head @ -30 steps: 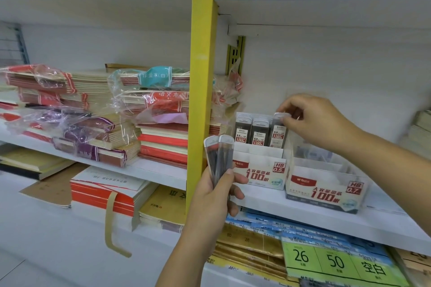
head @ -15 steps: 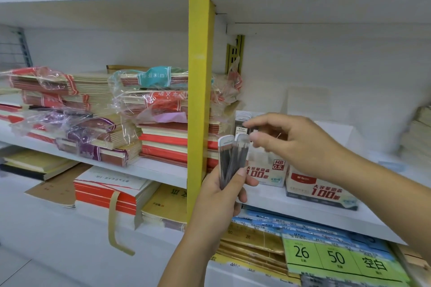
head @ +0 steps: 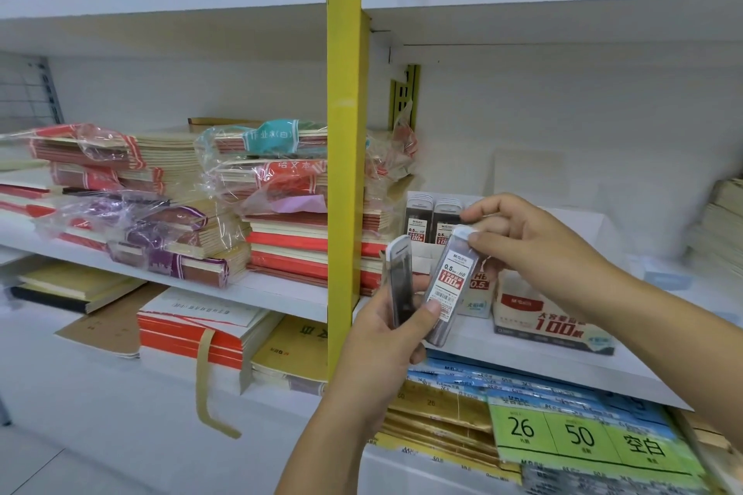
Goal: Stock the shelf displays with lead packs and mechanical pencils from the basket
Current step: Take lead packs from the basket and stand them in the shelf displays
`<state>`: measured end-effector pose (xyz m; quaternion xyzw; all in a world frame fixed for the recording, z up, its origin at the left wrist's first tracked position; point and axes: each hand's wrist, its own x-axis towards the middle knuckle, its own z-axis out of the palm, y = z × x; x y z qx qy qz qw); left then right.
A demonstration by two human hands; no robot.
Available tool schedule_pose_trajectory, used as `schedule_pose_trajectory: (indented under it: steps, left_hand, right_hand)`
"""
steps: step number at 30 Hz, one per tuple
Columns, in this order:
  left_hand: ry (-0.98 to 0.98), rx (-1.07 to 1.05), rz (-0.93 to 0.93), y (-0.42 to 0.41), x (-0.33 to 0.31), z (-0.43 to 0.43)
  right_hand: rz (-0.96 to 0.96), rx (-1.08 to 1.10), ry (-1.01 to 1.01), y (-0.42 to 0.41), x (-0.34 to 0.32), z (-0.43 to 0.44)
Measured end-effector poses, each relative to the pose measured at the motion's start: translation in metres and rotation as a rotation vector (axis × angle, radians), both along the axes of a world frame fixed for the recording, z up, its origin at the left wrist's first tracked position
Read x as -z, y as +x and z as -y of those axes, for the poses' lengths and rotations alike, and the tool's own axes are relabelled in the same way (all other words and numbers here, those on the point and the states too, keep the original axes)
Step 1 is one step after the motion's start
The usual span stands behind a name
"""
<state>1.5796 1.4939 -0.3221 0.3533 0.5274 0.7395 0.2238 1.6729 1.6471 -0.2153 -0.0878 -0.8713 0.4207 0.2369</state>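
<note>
Fingertips [head: 480, 240] of the right hand [head: 534, 253] pinch the white cap of a lead pack [head: 447, 287], and the other fingers of that hand are loosely curled behind. That pack (clear case, red and white label reading 0.5 and 100) is tilted, with its cap leaning away from the yellow upright [head: 346, 173], just to the right of it. Its lower end sits in the left hand [head: 384, 346], whose thumb presses across the foot of the label while the fingers curl round from behind. The same hand grips a second lead pack [head: 400, 281], seen edge-on, nearer the yellow upright and close beside the first.

Behind both hands, right of the upright, more lead packs [head: 432, 219] stand upright in a white display box [head: 479, 287] marked HB 0.5, which rests on the white shelf [head: 522, 372]. A second display box [head: 555, 319] sits just beside it, farther from the upright. Left of the upright lie stacks of notebooks [head: 281, 249], some in clear wrap. Below the shelf, right of the upright, lie green sheets [head: 579, 434] printed with 26 and 50
</note>
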Motion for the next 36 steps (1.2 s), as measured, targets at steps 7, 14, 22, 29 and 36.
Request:
schedule_pose_trajectory:
  steps: [7,14,22,29,36]
  left_hand:
    - [0.009,-0.05,0.017,0.001,0.0,-0.005]
    - [-0.027,-0.213,-0.046,-0.005,0.0,-0.007]
    - [0.025,-0.276,-0.029,-0.009,-0.002,-0.006]
    - [-0.013,-0.303,-0.076,-0.013,0.0,-0.006]
    - [-0.083,-0.309,-0.226,-0.011,0.002,-0.004]
  right_hand:
    - [-0.112,0.066,0.092,0.005,-0.011,-0.002]
    - [-0.217,0.321,0.54,-0.006,-0.05,-0.041]
    - [-0.067,0.33,0.82,-0.038,-0.027,-0.056]
    - [-0.015,0.421,0.89,-0.05,-0.023,-0.062]
    - [-0.149,0.223,0.68,-0.023,-0.018,-0.019]
